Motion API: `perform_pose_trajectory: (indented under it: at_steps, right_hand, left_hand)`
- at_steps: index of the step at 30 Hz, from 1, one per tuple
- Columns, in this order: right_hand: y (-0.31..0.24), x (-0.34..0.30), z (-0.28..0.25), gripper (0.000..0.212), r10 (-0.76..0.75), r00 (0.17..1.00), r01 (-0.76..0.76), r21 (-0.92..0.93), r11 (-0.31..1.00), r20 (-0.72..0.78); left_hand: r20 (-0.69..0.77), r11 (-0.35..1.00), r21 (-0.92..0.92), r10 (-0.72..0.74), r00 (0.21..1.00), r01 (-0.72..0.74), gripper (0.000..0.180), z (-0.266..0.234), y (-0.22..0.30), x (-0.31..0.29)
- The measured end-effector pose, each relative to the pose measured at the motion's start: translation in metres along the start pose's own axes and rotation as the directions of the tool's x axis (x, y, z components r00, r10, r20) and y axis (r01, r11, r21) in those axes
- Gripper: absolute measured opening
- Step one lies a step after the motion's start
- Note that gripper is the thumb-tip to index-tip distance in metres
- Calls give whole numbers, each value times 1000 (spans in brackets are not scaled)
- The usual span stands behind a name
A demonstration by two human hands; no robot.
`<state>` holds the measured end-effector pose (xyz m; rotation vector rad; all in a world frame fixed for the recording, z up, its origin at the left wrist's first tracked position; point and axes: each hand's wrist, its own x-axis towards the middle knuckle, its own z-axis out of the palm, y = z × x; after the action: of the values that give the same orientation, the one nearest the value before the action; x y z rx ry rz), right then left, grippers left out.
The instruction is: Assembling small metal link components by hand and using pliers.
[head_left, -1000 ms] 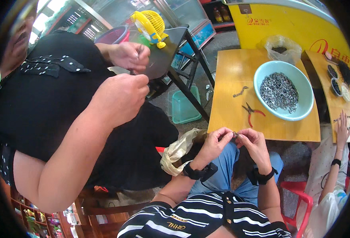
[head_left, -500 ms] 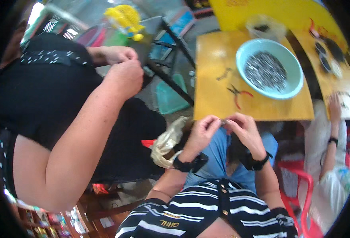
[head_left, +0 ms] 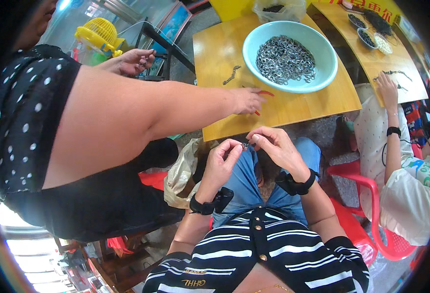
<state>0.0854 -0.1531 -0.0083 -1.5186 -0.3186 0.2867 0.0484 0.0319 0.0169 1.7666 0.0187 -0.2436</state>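
My left hand (head_left: 220,163) and my right hand (head_left: 277,146) meet above my knees, just off the near edge of the yellow table (head_left: 215,115). Between the fingertips of both is a small piece of dark metal links (head_left: 245,146), partly covered by the fingers. The fingers of each hand are pinched together. On the table, a co-worker's hand (head_left: 248,101) lies over red-handled pliers (head_left: 265,93). A short length of metal chain (head_left: 231,75) rests to the left of them. The light blue basin (head_left: 329,73) farther back holds a heap of loose metal rings (head_left: 285,58).
The co-worker's arm (head_left: 176,105) stretches across from the left. A pale plastic bag (head_left: 180,171) hangs beside my left forearm. To the right, another person's hand (head_left: 386,89) touches a second table, where small bowls (head_left: 366,39) stand. A red plastic chair (head_left: 371,188) is close on my right.
The co-worker on the left has reached an arm over the table onto the pliers. The view has shifted, bringing more of the right-hand table into sight. My hands still pinch the links.
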Motion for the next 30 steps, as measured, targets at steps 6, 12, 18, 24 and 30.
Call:
perform_pose_trajectory:
  at_steps: [6, 12, 18, 24, 30]
  right_hand:
    - [9, -1, 2, 24, -4, 999, 6, 41, 999, -46]
    - [9, 0, -2, 20, -18, 996, 31, 149, 988, -83]
    - [44, 18, -37, 22, -38, 924, 10, -77, 997, -381]
    - [75, 36, -67, 27, -57, 861, -160, -375, 913, -506]
    - [73, 41, -75, 31, -12, 890, -147, -311, 939, -455]
  left_hand:
    - [6, 998, 66, 21, 1000, -21, 15, 0, 5, -3]
    - [27, 992, 129, 11, 1000, -14, 14, 0, -7, 1]
    - [-62, 967, 244, 84, 995, -67, 14, -2, -28, 4]
    - [-104, 898, 439, 82, 991, -28, 17, -4, -61, 12]
    - [-103, 859, 498, 190, 976, -114, 15, -8, -81, 20]
